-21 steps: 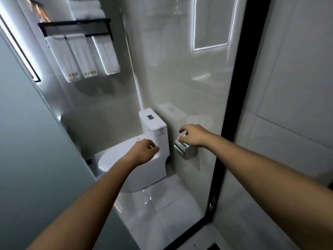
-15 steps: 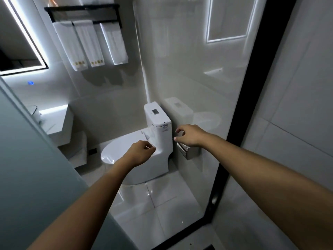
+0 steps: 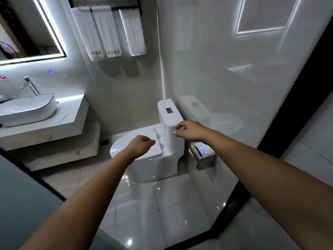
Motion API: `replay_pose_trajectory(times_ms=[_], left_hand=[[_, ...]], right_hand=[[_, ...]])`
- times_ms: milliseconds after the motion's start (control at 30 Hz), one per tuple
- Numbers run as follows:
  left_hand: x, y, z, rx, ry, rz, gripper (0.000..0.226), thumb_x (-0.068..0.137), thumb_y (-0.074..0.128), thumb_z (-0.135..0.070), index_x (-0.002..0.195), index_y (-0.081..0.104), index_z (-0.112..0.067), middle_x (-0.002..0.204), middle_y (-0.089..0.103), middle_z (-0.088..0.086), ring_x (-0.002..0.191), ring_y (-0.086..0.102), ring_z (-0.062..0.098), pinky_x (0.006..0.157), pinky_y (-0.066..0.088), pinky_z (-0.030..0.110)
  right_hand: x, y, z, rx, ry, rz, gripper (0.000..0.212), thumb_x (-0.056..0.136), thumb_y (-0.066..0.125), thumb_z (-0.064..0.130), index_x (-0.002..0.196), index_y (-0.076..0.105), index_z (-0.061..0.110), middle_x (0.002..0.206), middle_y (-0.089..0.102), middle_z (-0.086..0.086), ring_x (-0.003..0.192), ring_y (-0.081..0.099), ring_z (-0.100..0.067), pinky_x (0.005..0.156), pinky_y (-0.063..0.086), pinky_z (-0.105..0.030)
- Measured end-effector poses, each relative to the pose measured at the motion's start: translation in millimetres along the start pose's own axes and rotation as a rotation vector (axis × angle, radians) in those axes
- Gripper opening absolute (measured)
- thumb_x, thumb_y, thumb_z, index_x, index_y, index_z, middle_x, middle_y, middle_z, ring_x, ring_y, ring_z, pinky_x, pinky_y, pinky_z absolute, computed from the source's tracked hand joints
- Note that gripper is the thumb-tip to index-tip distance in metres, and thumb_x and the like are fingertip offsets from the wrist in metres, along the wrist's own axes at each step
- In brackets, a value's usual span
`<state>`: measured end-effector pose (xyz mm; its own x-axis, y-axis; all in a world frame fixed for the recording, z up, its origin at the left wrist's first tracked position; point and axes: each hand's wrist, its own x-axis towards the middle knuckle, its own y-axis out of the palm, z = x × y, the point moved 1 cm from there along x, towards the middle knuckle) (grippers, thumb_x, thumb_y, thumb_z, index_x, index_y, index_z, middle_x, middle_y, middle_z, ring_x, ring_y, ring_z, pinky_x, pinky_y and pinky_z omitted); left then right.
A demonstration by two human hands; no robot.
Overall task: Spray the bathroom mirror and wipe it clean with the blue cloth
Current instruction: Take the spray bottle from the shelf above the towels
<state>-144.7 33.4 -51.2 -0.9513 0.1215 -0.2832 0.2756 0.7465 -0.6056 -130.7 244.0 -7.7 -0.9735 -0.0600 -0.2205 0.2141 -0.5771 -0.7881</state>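
Dim room; LED strip edging the mirror (image 3: pixel 27 31) is glowing cold white, floor below glaring, frame edges bending.

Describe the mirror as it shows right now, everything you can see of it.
The mirror hangs on the wall at the upper left, above the basin and tap. Only its lower right part is in frame. It is rectangular with a thin dark frame and a bright white light strip along its edge, glowing onto the wall. The glass reflects a dim room and something dark and curved. Spray or streaks cannot be made out. Nothing touches it; both hands are away, over the toilet.
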Motion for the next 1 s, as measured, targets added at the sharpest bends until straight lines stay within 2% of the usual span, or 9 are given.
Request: replay_pose_trajectory(times_ms=[133, 200, 300, 467, 633, 800, 933, 1000], left_hand=[[50, -12, -11, -0.046, -0.033, -0.006, 0.026, 0.094, 0.055, -0.033, 0.092, 0.062, -0.008, 0.088, 0.055, 0.008, 0.079, 0.048, 0.021, 0.067, 0.034, 0.029], [74, -19, -21, -0.095, -0.047, -0.010, 0.033, 0.096, 0.053, -0.033, 0.103, 0.066, -0.003, 0.096, 0.060, 0.007, 0.085, 0.053, 0.022, 0.069, 0.038, 0.030], [108, -34, -34, -0.175, -0.096, 0.032, 0.029, 0.097, 0.052, -0.034, 0.108, 0.065, -0.010, 0.104, 0.063, 0.005, 0.093, 0.057, 0.021, 0.083, 0.043, 0.033], [152, -67, -34, -0.208, -0.127, -0.016, 0.030, 0.096, 0.053, -0.036, 0.109, 0.066, -0.012, 0.106, 0.065, 0.004, 0.094, 0.059, 0.019, 0.091, 0.045, 0.036], [182, -98, -26, -0.235, -0.133, -0.084, 0.030, 0.096, 0.053, -0.037, 0.109, 0.066, -0.013, 0.111, 0.066, 0.006, 0.098, 0.060, 0.021, 0.093, 0.045, 0.038], [210, -138, -2, -0.248, -0.175, -0.204, 0.030, 0.097, 0.051, -0.037, 0.108, 0.065, -0.013, 0.110, 0.065, 0.008, 0.102, 0.061, 0.024, 0.096, 0.046, 0.040], [237, -172, 22, -0.240, -0.226, -0.265, 0.037, 0.098, 0.049, -0.038, 0.118, 0.063, -0.009, 0.115, 0.065, 0.009, 0.110, 0.060, 0.028, 0.089, 0.046, 0.036], [253, -190, 32, -0.242, -0.246, -0.299, 0.038, 0.099, 0.049, -0.037, 0.120, 0.062, -0.009, 0.116, 0.065, 0.011, 0.111, 0.060, 0.029, 0.088, 0.046, 0.036]], right_hand=[[49, -14, 6, 0.035, -0.013, 0.008, 0.043, 0.094, 0.056, 0.041, 0.131, 0.055, 0.021, 0.136, 0.055, -0.005, 0.123, 0.052, -0.021, 0.097, 0.041, -0.028], [72, -24, 10, 0.052, -0.019, 0.005, 0.042, 0.095, 0.055, 0.042, 0.131, 0.056, 0.020, 0.135, 0.055, -0.005, 0.121, 0.053, -0.021, 0.091, 0.040, -0.026], [116, -39, 20, 0.052, -0.049, 0.009, 0.043, 0.096, 0.052, 0.042, 0.131, 0.056, 0.017, 0.137, 0.053, -0.004, 0.124, 0.050, -0.020, 0.089, 0.035, -0.024], [173, -47, 38, 0.124, -0.051, 0.083, 0.039, 0.094, 0.049, 0.051, 0.122, 0.058, 0.025, 0.109, 0.057, 0.001, 0.106, 0.057, -0.022, 0.083, 0.046, -0.036], [224, -45, 62, 0.162, -0.097, 0.134, 0.038, 0.094, 0.049, 0.053, 0.118, 0.059, 0.026, 0.115, 0.062, -0.005, 0.108, 0.061, -0.024, 0.091, 0.047, -0.040], [287, -31, 94, 0.129, -0.186, 0.206, 0.040, 0.096, 0.046, 0.052, 0.120, 0.059, 0.022, 0.123, 0.061, -0.009, 0.107, 0.061, -0.024, 0.079, 0.042, -0.034], [350, -12, 123, 0.107, -0.263, 0.281, 0.043, 0.097, 0.043, 0.052, 0.120, 0.058, 0.020, 0.122, 0.061, -0.011, 0.100, 0.059, -0.022, 0.078, 0.043, -0.034], [382, -3, 140, 0.081, -0.301, 0.329, 0.044, 0.097, 0.042, 0.054, 0.122, 0.058, 0.020, 0.121, 0.061, -0.008, 0.105, 0.060, -0.025, 0.078, 0.043, -0.034]])
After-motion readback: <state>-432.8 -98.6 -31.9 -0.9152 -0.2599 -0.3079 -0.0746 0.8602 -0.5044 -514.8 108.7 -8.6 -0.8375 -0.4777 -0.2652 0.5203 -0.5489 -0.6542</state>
